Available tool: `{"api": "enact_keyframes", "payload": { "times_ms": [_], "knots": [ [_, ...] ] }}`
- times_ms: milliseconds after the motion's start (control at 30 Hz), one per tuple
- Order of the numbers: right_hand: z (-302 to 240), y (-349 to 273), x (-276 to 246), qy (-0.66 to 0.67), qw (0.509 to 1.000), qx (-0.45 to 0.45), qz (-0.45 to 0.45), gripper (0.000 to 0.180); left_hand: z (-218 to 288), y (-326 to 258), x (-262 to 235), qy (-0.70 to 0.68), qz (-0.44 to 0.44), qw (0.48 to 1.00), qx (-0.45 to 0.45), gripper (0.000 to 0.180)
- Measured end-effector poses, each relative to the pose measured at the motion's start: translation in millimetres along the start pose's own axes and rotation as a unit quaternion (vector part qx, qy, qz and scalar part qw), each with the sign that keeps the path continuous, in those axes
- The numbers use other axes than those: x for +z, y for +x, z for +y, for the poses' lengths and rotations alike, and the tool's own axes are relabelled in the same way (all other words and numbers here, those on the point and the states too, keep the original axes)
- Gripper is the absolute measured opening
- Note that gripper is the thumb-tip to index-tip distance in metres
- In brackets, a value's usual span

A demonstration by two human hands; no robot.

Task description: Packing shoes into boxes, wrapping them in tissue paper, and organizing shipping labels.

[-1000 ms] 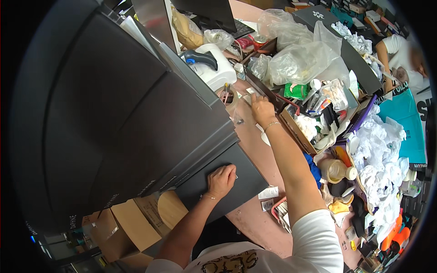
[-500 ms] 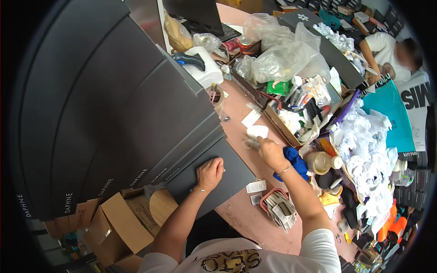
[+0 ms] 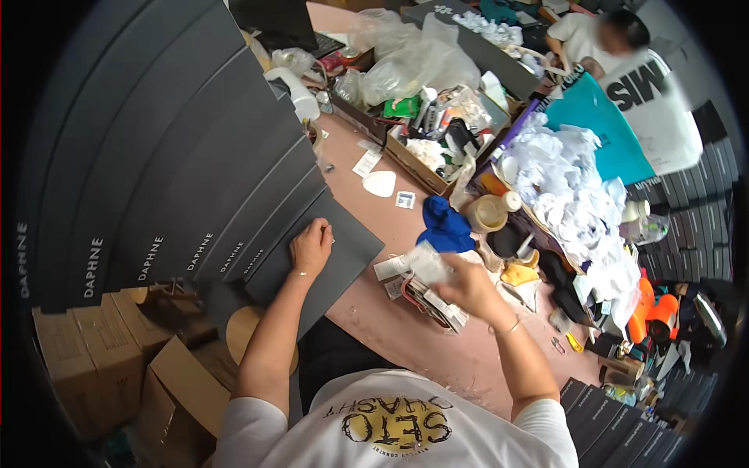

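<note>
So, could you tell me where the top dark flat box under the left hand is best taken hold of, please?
Probably by its free right-hand corner, coming from the table side. The dark flat box lies flat and fanned over the others, its right edge jutting bare over the pinkish table, while the left hand presses on its middle. The right hand holds white paper.

Dark grey boards [image 3: 195, 148], left half of frame: matt card, smooth, fanned w/ printed edges. Tabletop [image 3: 437, 351], centre: pinkish, dull, scuffed. Blue cloth [image 3: 443, 226], centre: soft, crumpled. White paper heap [image 3: 569, 195], right: thin, creased. Clear bags [image 3: 413, 58], top: glossy plastic film. Brown boxes [image 3: 101, 359], lower left: rough corrugated cardboard. Right hand [image 3: 468, 285] holds white paper slips [image 3: 413, 265], matt.
</note>
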State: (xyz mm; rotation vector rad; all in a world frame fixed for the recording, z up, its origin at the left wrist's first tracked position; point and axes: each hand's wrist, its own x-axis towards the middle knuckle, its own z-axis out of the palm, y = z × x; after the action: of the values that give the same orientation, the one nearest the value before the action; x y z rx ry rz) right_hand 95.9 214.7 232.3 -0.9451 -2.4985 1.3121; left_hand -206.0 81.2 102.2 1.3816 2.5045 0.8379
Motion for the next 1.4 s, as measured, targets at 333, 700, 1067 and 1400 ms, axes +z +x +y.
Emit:
{"api": "enact_keyframes", "payload": {
  "times_ms": [333,700,1067,1400],
  "knots": [
    [58,-53,89,-0.362,0.926,0.006,0.107,0.036,100,-118,55,-0.265,-0.222,0.937,-0.044,0.054],
    [62,-77,85,-0.292,0.938,-0.031,0.184,0.055,136,-124,79,-0.394,-0.209,0.892,-0.074,0.06],
    [60,-91,72,-0.2,0.958,-0.057,0.195,0.053,122,-121,110,-0.429,-0.194,0.878,-0.087,0.059],
    [105,-130,65,-0.021,0.991,0.048,0.122,0.119,95,-122,108,-0.42,-0.155,0.876,-0.176,0.053]
  ]
}}
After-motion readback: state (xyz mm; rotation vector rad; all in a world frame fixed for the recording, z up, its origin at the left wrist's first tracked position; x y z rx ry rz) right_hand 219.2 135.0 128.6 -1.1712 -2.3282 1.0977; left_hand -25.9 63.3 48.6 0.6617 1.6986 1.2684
